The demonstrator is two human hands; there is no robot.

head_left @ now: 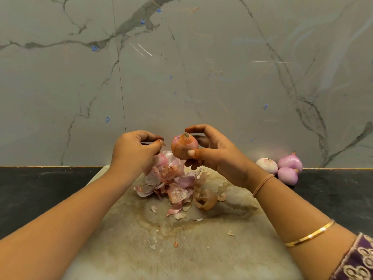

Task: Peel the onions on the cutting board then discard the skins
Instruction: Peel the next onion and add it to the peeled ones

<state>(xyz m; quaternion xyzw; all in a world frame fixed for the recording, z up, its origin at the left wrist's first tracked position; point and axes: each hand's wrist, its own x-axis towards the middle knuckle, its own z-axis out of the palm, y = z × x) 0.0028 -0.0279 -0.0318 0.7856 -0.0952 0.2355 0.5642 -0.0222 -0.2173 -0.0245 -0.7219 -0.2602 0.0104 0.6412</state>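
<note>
Right hand (218, 156): fingers curled round a round, half-skinned orange-pink onion (182, 147), held above the board.
Left hand (133, 150): pinching a small papery skin flake (163, 144) just beside the onion.
Heap of pink-brown onion skins (171, 184): on the worn pale cutting board (181, 249), not yet discarded.
Three peeled purple onions (286, 168): on the black tabletop (40, 190) at right, near the marble wall (201, 77).
Progress: judged past halfway.
Room: near half of the board open.

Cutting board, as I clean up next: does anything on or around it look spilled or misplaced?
Yes: onion skins lie heaped at the cutting board's far middle, flakes strewn nearer; its surface is stained brown. Three peeled onions sit off it, on the counter at right. The right hand holds another onion.
</note>
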